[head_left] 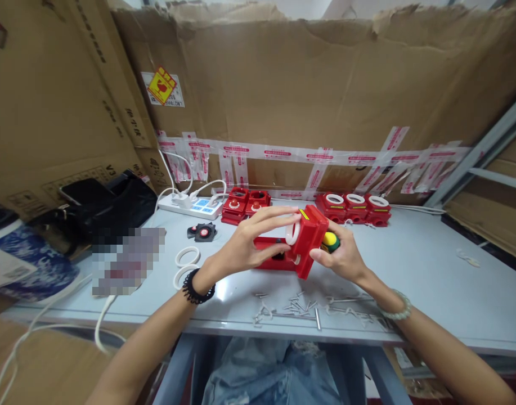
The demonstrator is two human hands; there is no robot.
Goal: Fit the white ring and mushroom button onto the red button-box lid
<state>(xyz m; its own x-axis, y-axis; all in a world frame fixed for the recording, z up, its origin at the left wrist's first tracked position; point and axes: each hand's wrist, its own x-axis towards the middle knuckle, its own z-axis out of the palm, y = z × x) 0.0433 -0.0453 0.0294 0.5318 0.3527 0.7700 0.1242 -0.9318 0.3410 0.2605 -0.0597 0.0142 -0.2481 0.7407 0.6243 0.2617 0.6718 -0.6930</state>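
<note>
My left hand (258, 239) has its thumb and fingers closed around a white ring (295, 233) against the face of a red plastic housing (313, 236). The housing is tilted on edge above the table, and my right hand (341, 253) grips it from the other side. Also in my right hand is a tool with a yellow-and-green handle (330, 242), which looks like a screwdriver; its shaft is hidden. Behind the left fingers lies another red part (268, 260). Loose screws (297, 305) and a short metal pin (318, 319) lie in front of my hands.
Two white rings (187, 257) and small black parts with red centres (203, 232) lie left. Red housings stand at the back left (234, 206) and back right (355, 209). A power strip (192, 206) with cables sits by the cardboard wall (283, 101).
</note>
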